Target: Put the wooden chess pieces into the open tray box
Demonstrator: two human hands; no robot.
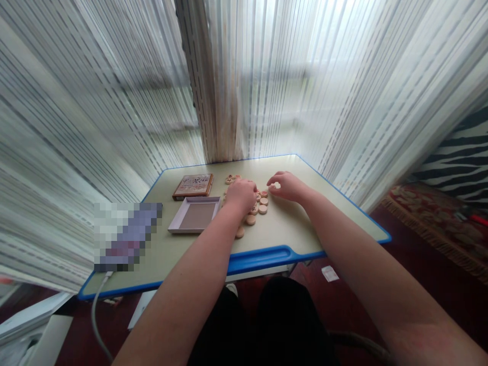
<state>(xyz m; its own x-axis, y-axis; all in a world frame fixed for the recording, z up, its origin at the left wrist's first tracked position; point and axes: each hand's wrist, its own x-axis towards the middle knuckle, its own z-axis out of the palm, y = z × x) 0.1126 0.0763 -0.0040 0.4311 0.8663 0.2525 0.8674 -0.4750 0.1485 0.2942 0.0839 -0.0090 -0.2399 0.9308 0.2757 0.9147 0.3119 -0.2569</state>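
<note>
Round wooden Chinese chess pieces (263,209) lie in a loose cluster at the middle of the table, some with characters on top. My left hand (241,194) is over the cluster, back of the hand up. Its fingers point down among the pieces and are mostly hidden, so I cannot see whether it grips one. Just right of the cluster is my right hand (286,186), thumb and forefinger curved with a gap between them and no piece visible there. A few more pieces (229,179) lie beyond my left hand.
An open shallow box tray (175,223) stands left of the pieces, with a printed box lid (193,185) behind it. A blurred-out device (129,239) with a white cable (94,315) is at the table's left edge. The blue-edged table (305,173) meets curtains (267,101) behind.
</note>
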